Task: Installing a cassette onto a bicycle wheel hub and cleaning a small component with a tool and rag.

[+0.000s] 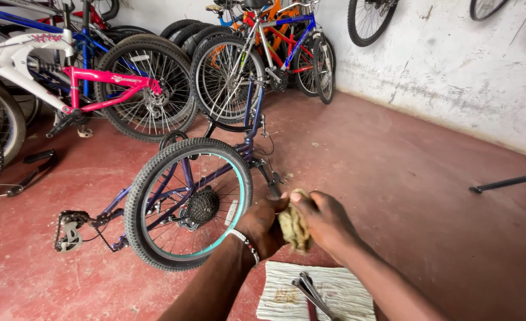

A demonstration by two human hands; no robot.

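- Fingers of my right hand (pixel 328 223) curled over a crumpled yellowish rag (pixel 294 227), thumb tip pressed against its top edge; clamped on the cloth, not spread.
- Fingers of my left hand (pixel 261 226) folded into a loose fist on the other side of the same rag, so the cloth sits squeezed between both palms; a beaded bracelet (pixel 245 242) circles that wrist.
- Rag: bunched upright, long axis roughly vertical, held in the air directly between the hands, neither hand clearly nearer than the other.
- Below the hands, near the bottom edge: a pale striped cloth (pixel 334 291) spread flat on the floor, bearing metal tools (pixel 310 291) whose handles run diagonally toward me; some dark grit lies on the cloth to their left.
- Just beyond my left hand: the rear wheel (pixel 188 202) of an upturned blue bicycle, tyre black, rim teal, with the gear cluster (pixel 203 205) at its hub; the chain mechanism (pixel 69 232) hangs out to the left.
- Farther out: red floor (pixel 423 178), a row of parked bicycles (pixel 126 83) along the back, a whitewashed wall (pixel 453 65) with wheels hung on it, a dark bar (pixel 506 182) lying at right.
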